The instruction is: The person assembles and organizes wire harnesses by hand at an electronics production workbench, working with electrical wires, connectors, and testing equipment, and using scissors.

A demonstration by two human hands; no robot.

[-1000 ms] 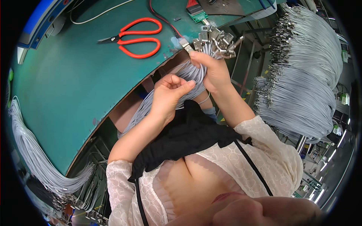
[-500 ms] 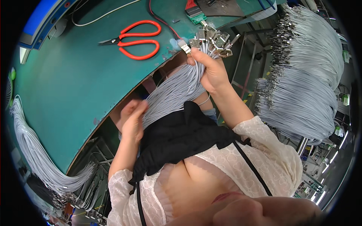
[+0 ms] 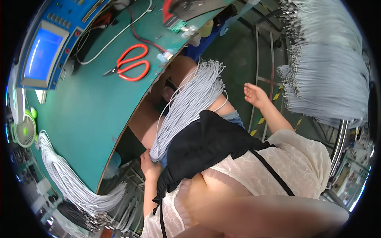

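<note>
A thick bundle of thin grey cables lies across my lap, its many small ends spread at the far side and its bent, looped end near my left hip. At that looped end is my left hand, fingers closed against the cables and partly hidden. My right hand hangs in the air to the right, well apart from the bundle. Its fingers are loosely curled and nothing shows in them. On the green table lie red-handled scissors, and a plugged lead sits at the table's edge.
A blue instrument with a screen stands at the back left, near a small green fan. Another grey cable bundle hangs over the table's left end. At right, large stacks of cables hang beside a metal rack.
My right hand has let go of the connector end of the bundle and moved off right. The bundle now rests on my lap. My left hand has moved nearer to its looped end. The view has shifted.
</note>
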